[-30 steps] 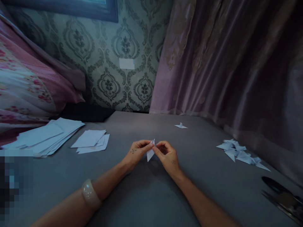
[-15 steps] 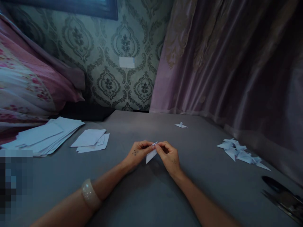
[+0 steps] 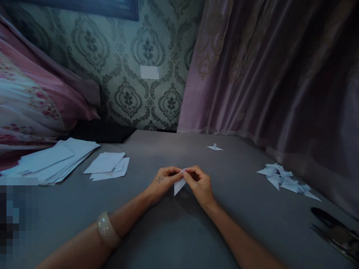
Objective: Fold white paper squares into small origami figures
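Note:
Both of my hands meet over the middle of the grey surface, pinching one small piece of folded white paper (image 3: 179,185). A pointed flap of it hangs down between the hands; its top edge is mostly covered by fingertips. My left hand (image 3: 166,182) grips it from the left, thumb and fingers pressed together, with a pale bangle further up that arm. From the right, my right hand (image 3: 201,185) pinches the top of the paper, its thumb almost touching the left thumb. The exact folds under the fingers are hidden.
Large white sheets (image 3: 56,160) are stacked at the left, beside smaller paper pieces (image 3: 108,164). One folded paper figure (image 3: 215,147) sits at the back; several more folded figures (image 3: 286,179) are heaped right. A dark, shiny object (image 3: 333,231) lies near the right edge. Curtains (image 3: 224,93) hang behind.
The fingertips have come closer together at the top of the folded paper. Its hanging point has swung slightly down and right. The surrounding papers have stayed in place.

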Demonstrator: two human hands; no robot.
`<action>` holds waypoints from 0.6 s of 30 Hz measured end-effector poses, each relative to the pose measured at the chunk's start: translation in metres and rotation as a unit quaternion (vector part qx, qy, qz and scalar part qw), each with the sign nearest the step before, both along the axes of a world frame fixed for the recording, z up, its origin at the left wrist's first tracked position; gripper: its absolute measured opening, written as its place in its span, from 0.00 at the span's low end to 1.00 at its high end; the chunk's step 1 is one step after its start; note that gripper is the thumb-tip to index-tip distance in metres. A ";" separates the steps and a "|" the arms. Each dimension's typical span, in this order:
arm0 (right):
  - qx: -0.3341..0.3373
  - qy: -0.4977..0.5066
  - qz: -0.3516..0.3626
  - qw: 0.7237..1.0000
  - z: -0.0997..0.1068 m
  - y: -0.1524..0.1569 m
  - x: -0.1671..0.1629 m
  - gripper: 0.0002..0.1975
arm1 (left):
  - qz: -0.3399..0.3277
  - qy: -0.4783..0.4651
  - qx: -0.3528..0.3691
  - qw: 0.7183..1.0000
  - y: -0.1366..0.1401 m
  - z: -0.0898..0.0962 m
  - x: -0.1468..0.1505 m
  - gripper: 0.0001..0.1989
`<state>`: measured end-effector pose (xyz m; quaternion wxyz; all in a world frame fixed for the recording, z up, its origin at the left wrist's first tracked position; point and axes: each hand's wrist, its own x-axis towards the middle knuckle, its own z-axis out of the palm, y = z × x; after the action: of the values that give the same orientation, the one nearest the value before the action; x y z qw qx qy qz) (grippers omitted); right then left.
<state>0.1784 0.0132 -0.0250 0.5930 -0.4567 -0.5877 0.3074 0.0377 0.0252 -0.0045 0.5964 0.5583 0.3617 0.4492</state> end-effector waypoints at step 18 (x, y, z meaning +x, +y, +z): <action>-0.119 0.143 0.022 0.982 0.010 -0.004 -0.002 0.06 | 0.009 0.009 -0.018 1.000 0.002 -0.005 0.000 0.12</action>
<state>0.1762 0.0095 -0.0151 0.6055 -0.4622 -0.4659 0.4502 0.0380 0.0269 -0.0097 0.5990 0.5481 0.3800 0.4431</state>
